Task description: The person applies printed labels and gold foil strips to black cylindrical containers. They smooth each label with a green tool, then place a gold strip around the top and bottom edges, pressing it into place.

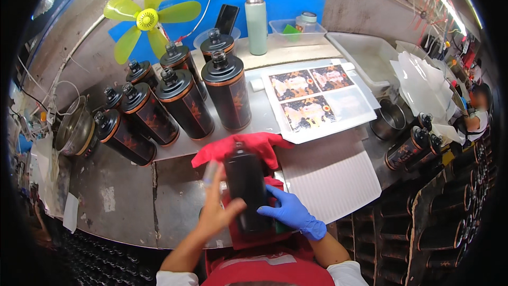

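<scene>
A plain black bottle (247, 188) with a narrow neck stands before me over a red cloth (233, 151), its upper part slightly blurred. My right hand (288, 209), in a blue glove, grips its lower right side with thumb and fingers. On the left, my bare left hand (218, 206) is spread, fingers pointing up and smeared a little by motion. Its thumb overlaps the bottle's left edge; I cannot tell whether they touch. Beyond the cloth, several black bottles with copper bands and orange artwork, including one tall bottle (227, 92), are grouped on the left.
A white tray (312, 133) holds printed decal sheets. White ridged foam (330, 180) lies right of the bottle. Farther back are a green flask (256, 25), a yellow-green fan (147, 19) and a plastic tub (365, 58). A metal pot (389, 119) and more bottles (407, 148) stand right.
</scene>
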Available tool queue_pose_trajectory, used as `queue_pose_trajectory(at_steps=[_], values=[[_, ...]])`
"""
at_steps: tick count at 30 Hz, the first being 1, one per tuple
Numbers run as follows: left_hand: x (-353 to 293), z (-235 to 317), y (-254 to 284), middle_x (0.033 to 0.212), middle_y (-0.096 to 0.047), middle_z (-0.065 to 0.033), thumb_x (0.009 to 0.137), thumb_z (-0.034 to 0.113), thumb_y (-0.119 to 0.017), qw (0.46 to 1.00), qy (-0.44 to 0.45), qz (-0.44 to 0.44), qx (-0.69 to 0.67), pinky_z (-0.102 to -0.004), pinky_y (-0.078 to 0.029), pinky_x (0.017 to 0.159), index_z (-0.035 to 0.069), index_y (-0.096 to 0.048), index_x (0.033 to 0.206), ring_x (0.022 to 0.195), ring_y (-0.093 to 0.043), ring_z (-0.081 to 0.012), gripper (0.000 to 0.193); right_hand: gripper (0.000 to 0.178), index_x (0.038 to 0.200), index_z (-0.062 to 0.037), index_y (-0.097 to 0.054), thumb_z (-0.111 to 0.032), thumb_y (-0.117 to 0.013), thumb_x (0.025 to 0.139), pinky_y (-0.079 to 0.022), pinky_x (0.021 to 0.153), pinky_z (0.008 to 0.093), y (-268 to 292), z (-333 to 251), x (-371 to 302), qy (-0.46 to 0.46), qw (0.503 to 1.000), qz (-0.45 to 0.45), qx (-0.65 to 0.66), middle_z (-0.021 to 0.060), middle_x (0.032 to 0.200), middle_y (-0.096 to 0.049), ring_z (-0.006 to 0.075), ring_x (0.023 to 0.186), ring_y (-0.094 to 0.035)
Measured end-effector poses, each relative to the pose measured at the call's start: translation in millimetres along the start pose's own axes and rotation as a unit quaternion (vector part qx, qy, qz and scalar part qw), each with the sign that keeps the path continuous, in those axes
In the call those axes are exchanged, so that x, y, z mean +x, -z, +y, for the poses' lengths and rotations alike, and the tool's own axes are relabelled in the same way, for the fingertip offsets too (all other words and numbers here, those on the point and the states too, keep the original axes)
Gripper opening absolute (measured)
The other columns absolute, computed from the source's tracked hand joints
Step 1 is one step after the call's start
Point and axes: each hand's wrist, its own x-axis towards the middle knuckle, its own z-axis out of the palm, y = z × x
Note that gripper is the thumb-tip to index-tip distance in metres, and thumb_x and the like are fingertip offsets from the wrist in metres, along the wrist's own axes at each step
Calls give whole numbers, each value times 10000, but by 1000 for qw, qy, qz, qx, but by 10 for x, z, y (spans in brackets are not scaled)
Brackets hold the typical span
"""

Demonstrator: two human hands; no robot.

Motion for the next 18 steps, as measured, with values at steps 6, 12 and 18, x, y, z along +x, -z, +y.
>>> queue_pose_trajectory(at_steps=[6, 12, 18], values=[[-114, -114, -336, 1474, -197, -176, 739, 102, -712, 981, 71, 19, -182, -367, -254, 1081, 69, 73, 1471, 1342, -277, -270, 1073, 773, 1375, -77, -396, -471, -690, 778, -469, 849, 361, -30, -48, 0, -10, 1000, 17, 16, 190, 1123, -616, 282, 987, -619], [-105, -117, -339, 1429, -291, -159, 731, 97, -694, 957, 132, 19, -259, -362, -304, 1053, 70, 37, 1473, 1289, -368, -258, 1042, 592, 1230, -17, -547, -339, -740, 772, -481, 816, 298, 510, 34, 24, 58, 992, 105, -34, 102, 986, -650, 168, 894, -613], [-85, -24, -400, 1428, -285, -148, 724, 44, -712, 962, 106, 46, -246, -357, -300, 1057, 26, 5, 1464, 1290, -360, -241, 1031, 480, 1163, 36, -572, -201, -737, 780, -453, 677, 210, 2369, 13, 521, 127, 916, 380, 35, 21, 879, -596, 77, 753, -530]])
